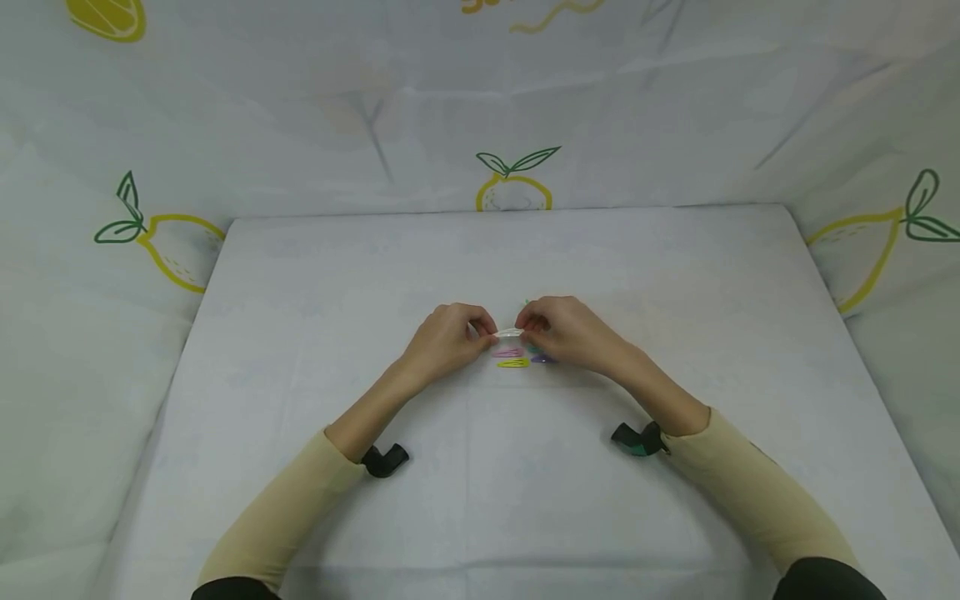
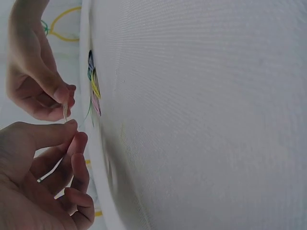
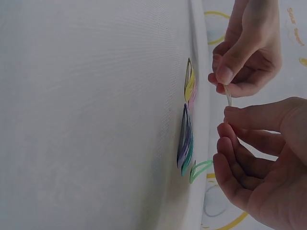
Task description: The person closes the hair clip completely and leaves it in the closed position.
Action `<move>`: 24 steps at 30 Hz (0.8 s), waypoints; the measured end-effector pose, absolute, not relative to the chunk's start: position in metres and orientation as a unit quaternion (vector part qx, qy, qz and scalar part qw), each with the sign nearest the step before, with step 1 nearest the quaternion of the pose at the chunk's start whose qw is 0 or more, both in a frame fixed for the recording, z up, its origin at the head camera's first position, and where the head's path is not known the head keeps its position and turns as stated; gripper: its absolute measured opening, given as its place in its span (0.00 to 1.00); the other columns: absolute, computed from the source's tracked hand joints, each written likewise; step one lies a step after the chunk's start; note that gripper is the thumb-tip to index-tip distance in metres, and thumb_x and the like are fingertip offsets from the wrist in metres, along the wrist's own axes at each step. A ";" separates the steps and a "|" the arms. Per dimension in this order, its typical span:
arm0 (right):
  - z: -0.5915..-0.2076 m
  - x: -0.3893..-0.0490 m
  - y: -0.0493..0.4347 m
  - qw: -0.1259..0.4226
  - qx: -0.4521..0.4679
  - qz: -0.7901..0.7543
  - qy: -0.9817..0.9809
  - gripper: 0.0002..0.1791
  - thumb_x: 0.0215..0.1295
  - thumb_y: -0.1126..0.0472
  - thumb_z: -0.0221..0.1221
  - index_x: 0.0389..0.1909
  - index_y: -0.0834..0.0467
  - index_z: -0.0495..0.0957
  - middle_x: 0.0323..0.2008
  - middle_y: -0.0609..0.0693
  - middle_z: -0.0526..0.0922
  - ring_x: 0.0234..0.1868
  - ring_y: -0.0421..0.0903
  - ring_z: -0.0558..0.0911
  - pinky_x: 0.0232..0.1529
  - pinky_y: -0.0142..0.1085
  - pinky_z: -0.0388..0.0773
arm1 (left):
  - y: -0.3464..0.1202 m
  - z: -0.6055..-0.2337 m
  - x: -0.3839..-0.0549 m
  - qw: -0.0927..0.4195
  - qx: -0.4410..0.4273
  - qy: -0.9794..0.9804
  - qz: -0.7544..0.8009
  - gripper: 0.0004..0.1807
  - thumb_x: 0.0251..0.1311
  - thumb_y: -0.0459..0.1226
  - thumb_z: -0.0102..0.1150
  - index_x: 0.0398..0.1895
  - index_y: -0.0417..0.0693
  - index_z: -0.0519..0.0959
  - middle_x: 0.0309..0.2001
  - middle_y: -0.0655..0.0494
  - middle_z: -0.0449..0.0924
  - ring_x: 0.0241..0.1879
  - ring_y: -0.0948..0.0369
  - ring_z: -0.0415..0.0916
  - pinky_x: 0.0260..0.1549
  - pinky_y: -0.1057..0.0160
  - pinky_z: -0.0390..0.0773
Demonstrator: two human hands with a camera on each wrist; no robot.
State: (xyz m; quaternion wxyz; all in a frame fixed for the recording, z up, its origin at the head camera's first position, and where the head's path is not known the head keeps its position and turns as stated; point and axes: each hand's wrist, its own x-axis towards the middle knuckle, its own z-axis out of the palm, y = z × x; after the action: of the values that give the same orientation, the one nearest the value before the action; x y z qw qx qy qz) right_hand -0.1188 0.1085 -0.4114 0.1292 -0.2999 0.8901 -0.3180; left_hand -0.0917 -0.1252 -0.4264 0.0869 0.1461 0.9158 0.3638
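A pale, whitish hair clip (image 1: 509, 332) is held level between both hands, over the white table. My left hand (image 1: 448, 340) pinches its left end between thumb and forefinger. Its right end is pinched by my right hand (image 1: 567, 335) in the same way. Just below the held clip lie a pink hair clip (image 1: 507, 352) and a yellow one (image 1: 513, 363). A purple hair clip (image 3: 183, 136) and a teal one (image 3: 189, 148) lie side by side under the right hand. One light green clip (image 3: 200, 168) stands out open beyond them, mostly hidden by the right hand in the head view.
The white cloth-covered table (image 1: 360, 275) reaches back to a white curtain (image 1: 300, 125) printed with lemons, which also hangs at both sides. A black strap piece (image 1: 386, 460) sticks out at the left wrist, and another black piece (image 1: 637, 439) at the right.
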 end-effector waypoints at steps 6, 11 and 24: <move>-0.411 -0.118 0.105 0.140 -0.294 -0.301 0.896 0.06 0.68 0.69 0.69 0.44 0.65 0.88 0.37 0.54 0.90 0.38 0.47 0.86 0.47 0.43 0.85 | -0.124 -0.429 -0.092 0.092 0.142 0.922 0.347 0.02 0.66 0.37 0.72 0.37 0.49 0.90 0.33 0.57 0.90 0.30 0.62 0.77 0.31 0.66 0.72; -0.412 -0.119 0.103 0.148 -0.290 -0.290 0.900 0.06 0.69 0.69 0.68 0.44 0.64 0.88 0.37 0.54 0.91 0.38 0.47 0.86 0.47 0.44 0.85 | -0.123 -0.430 -0.093 0.099 0.138 0.925 0.340 0.02 0.66 0.36 0.72 0.37 0.48 0.90 0.33 0.56 0.90 0.31 0.61 0.80 0.32 0.65 0.74; -0.415 -0.119 0.100 0.159 -0.292 -0.281 0.900 0.06 0.69 0.69 0.67 0.44 0.63 0.88 0.36 0.53 0.90 0.39 0.46 0.85 0.47 0.44 0.84 | -0.121 -0.428 -0.093 0.112 0.130 0.933 0.317 0.01 0.66 0.36 0.72 0.37 0.48 0.89 0.34 0.56 0.90 0.33 0.61 0.80 0.34 0.64 0.75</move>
State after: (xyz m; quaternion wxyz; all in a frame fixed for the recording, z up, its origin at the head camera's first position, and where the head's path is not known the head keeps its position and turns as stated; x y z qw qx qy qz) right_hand -0.1195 0.1005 -0.4145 0.1595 -0.2925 0.8999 -0.2814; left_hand -0.0928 -0.1213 -0.4281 0.1118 0.1297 0.9330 0.3166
